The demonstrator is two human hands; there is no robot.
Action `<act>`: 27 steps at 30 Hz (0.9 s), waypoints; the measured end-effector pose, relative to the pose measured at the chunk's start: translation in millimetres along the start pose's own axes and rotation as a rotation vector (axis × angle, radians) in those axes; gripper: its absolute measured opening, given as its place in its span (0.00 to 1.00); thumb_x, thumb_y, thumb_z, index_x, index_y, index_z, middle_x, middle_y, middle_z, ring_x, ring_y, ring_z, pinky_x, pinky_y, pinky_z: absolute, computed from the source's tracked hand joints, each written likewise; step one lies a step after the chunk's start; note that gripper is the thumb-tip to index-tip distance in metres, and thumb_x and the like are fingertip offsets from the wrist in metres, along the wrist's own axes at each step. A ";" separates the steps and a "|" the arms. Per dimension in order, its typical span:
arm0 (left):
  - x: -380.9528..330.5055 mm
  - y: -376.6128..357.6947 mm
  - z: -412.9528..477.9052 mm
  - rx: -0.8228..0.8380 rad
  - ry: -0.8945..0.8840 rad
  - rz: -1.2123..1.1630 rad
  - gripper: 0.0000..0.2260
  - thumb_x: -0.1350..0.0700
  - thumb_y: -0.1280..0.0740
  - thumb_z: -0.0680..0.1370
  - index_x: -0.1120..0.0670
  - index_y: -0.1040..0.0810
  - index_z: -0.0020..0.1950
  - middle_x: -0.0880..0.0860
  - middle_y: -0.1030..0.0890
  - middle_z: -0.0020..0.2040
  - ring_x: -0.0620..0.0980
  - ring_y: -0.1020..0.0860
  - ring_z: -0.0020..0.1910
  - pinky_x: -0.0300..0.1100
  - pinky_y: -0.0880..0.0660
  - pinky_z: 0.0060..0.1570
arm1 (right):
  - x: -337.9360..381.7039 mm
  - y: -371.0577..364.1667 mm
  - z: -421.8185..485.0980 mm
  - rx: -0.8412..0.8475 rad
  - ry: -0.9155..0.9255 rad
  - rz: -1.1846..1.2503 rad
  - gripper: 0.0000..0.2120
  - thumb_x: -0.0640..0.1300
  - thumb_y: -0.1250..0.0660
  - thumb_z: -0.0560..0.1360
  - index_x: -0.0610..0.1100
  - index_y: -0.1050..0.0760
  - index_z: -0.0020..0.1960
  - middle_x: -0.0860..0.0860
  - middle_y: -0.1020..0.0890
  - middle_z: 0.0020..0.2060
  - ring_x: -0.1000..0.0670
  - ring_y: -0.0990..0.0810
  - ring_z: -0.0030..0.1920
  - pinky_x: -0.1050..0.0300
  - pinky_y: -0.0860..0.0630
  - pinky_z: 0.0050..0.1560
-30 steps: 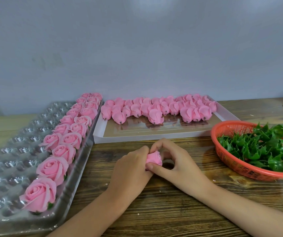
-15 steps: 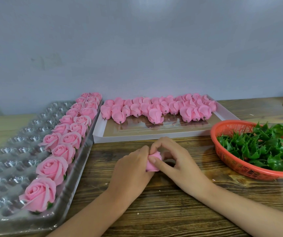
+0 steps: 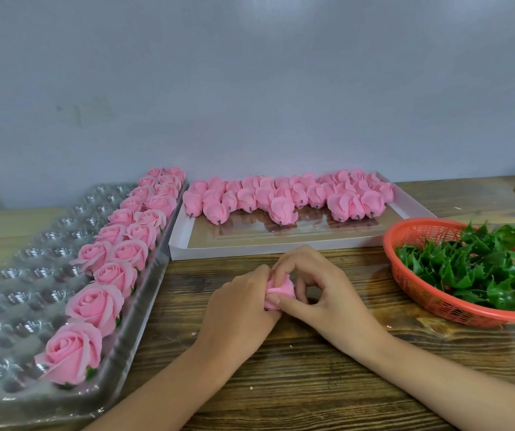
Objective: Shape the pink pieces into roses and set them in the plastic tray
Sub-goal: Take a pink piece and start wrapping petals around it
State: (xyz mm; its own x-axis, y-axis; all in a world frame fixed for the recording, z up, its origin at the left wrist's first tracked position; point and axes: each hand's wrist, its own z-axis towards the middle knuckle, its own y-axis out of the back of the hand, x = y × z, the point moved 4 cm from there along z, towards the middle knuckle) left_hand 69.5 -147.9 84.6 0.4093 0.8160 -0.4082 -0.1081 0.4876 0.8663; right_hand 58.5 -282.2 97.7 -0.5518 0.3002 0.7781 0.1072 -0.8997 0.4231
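Our left hand [image 3: 243, 301] and right hand [image 3: 318, 284] stay closed together on the pink piece [image 3: 279, 290] above the wooden table [image 3: 312, 384] — its petals now show more than a second ago — so the shaping goes on, not yet ready for the plastic tray [image 3: 25, 275].

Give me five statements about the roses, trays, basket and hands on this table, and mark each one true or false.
1. Both hands hold one pink piece between them. True: the left hand and right hand meet on it.
2. The finished roses fill the whole plastic tray. False: they fill only its right side; the other pockets are empty.
3. The orange basket holds green leaves. True.
4. The unshaped pink pieces lie in the orange basket. False: they lie along the far side of the white tray.
5. The plastic tray is to the right of the hands. False: it is to their left.
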 end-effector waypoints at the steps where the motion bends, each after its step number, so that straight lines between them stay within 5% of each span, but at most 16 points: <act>1: -0.5 -0.1 0.0 0.004 -0.004 -0.003 0.09 0.45 0.34 0.76 0.45 0.29 0.52 0.42 0.22 0.42 0.39 0.24 0.40 0.32 0.31 0.36 | 0.4 -0.1 0.2 0.000 -0.005 0.009 0.08 0.38 0.23 0.71 0.46 0.21 0.43 0.53 0.23 0.48 0.55 0.28 0.30 0.57 0.26 0.39; 5: -1.7 -0.4 -0.2 0.007 -0.005 -0.006 0.09 0.44 0.34 0.76 0.45 0.28 0.52 0.42 0.23 0.42 0.39 0.24 0.40 0.30 0.32 0.36 | 0.4 1.0 -0.1 -0.032 -0.019 -0.048 0.07 0.40 0.23 0.70 0.47 0.20 0.40 0.58 0.22 0.48 0.56 0.23 0.44 0.68 0.31 0.47; 8: -2.6 -0.1 -0.8 0.014 -0.018 0.032 0.09 0.44 0.34 0.76 0.45 0.30 0.50 0.42 0.23 0.43 0.39 0.25 0.39 0.29 0.35 0.34 | 0.1 2.2 -0.9 -0.059 -0.019 -0.111 0.06 0.43 0.24 0.71 0.48 0.21 0.41 0.58 0.20 0.45 0.54 0.23 0.53 0.67 0.32 0.52; 12: -3.9 -0.6 -1.7 0.003 -0.043 0.076 0.10 0.44 0.34 0.76 0.44 0.34 0.48 0.41 0.25 0.42 0.39 0.26 0.39 0.29 0.38 0.31 | -2.0 2.6 -0.5 -0.056 -0.043 -0.125 0.06 0.46 0.26 0.73 0.51 0.23 0.42 0.58 0.20 0.43 0.54 0.23 0.52 0.59 0.29 0.54; 19: -2.9 -0.1 -2.7 -0.047 -0.044 0.080 0.13 0.47 0.33 0.76 0.44 0.39 0.48 0.41 0.27 0.42 0.41 0.25 0.37 0.31 0.33 0.31 | -13.0 0.0 1.6 -0.045 -0.200 0.012 0.10 0.44 0.28 0.75 0.48 0.26 0.54 0.54 0.19 0.46 0.58 0.20 0.46 0.64 0.27 0.49; 22: -3.1 -1.4 -2.5 -0.036 -0.042 0.077 0.14 0.46 0.34 0.76 0.43 0.40 0.49 0.40 0.29 0.42 0.41 0.25 0.37 0.30 0.36 0.29 | -11.5 -0.3 2.6 -0.031 -0.178 -0.007 0.06 0.43 0.30 0.77 0.45 0.23 0.52 0.53 0.18 0.43 0.60 0.22 0.42 0.69 0.29 0.45; 27: 2.6 -4.1 1.6 0.004 -0.022 0.039 0.10 0.43 0.35 0.76 0.44 0.33 0.49 0.41 0.24 0.42 0.39 0.25 0.39 0.32 0.31 0.34 | -4.6 0.6 1.5 -0.009 -0.079 -0.029 0.05 0.40 0.27 0.74 0.45 0.22 0.48 0.53 0.19 0.41 0.53 0.22 0.43 0.61 0.26 0.46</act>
State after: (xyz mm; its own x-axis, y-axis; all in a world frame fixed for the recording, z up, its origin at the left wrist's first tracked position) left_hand 72.4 -148.3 80.4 0.4250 0.8272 -0.3676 -0.1206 0.4542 0.8827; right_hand 62.3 -283.7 95.1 -0.4874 0.3496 0.8002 0.0845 -0.8932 0.4417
